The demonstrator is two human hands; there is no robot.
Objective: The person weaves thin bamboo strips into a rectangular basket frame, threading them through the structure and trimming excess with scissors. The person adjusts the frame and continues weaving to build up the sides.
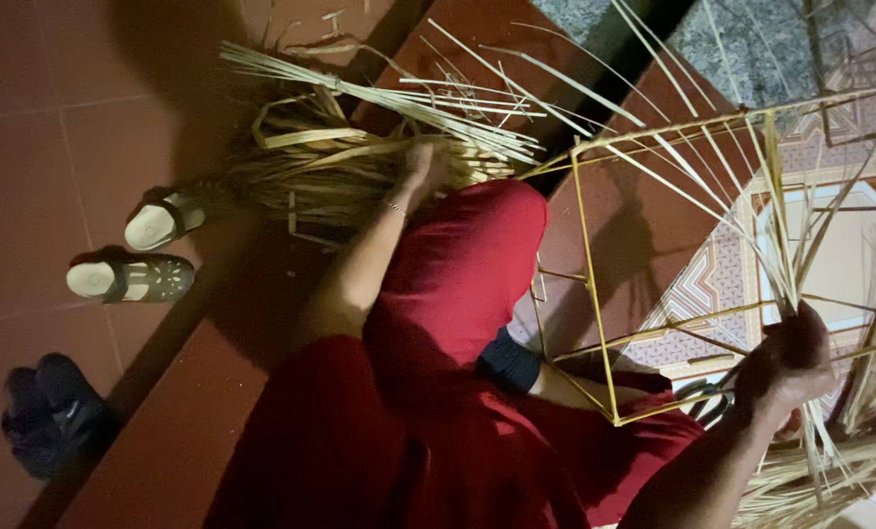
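I am sitting in red clothes, one knee raised. My left hand reaches into a pile of pale straw strips on the red tile floor, its fingers closed among them. My right hand grips several long strips where they cross a bar of a thin yellow wire frame, a box-like skeleton that stands beside my knee. More strips lie under my right forearm. Dark looped handles, like scissors, show just left of my right hand.
Two light sandals lie at the left, with a pair of dark shoes below them. A dark band divides the red tiles from patterned tiles on the right. Loose strips fan out across the top.
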